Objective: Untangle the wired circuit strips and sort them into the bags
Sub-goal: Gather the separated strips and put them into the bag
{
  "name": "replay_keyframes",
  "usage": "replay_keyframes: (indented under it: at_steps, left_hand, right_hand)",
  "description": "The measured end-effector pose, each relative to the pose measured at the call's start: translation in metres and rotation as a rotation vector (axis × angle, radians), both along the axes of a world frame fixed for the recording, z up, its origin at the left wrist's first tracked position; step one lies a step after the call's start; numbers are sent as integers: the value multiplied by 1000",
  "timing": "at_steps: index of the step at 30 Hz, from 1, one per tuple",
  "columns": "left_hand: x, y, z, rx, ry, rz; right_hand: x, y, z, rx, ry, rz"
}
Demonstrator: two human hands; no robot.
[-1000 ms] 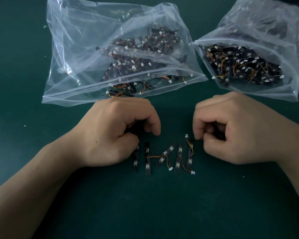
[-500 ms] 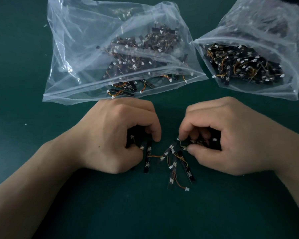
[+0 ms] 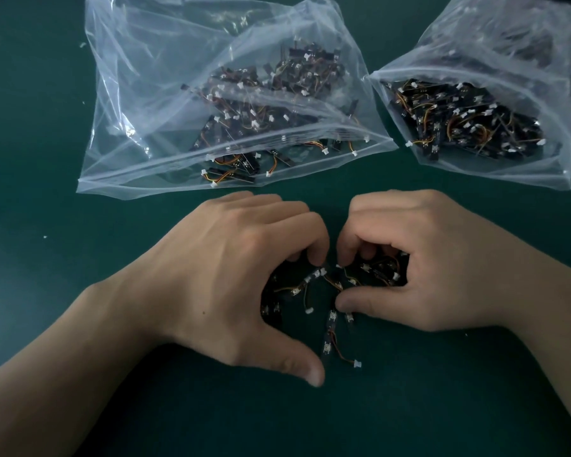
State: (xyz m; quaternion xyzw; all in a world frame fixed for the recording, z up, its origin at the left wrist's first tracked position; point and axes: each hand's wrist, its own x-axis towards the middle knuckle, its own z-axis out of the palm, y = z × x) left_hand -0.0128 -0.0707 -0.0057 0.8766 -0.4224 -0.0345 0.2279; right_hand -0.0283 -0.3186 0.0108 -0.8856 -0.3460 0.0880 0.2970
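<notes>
Circuit strips [image 3: 331, 319] between fingers [image 3: 315, 252]; right hand [image 3: 426, 258] seemingly pinches some.

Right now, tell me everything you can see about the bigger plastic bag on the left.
The bag is clear, crinkled plastic with a zip-style strip along its mouth, which faces the person. It lies flat on the dark green table. Inside, mostly in its right half, sits a loose pile of black circuit strips with orange and yellow wires and white connectors. Its right corner comes close to the second bag; the left hand lies just in front of its near edge.
</notes>
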Motion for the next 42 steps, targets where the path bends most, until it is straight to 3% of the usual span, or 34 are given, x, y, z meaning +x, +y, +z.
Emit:
replay_keyframes:
  at_steps: [6, 14, 23, 35, 42]
  left_hand:
    - [-9, -9, 4, -40, -57, 63]
    - [-22, -17, 22, -28, 62, 142]
    - [-8, -6, 5, -15, -72, 41]
    - [-7, -2, 4, -63, 14, -118]
    - [-7, -6, 2, -79, -20, -58]
  right_hand:
    - [1, 0, -4, 14, -32, -9]
    - [5, -4, -8, 51, -82, -35]
    - [8, -8, -11, 105, -65, -57]
    - [10, -13, -10, 192, -37, -59]
    - [11, -23, 1, -49, -132, -97]
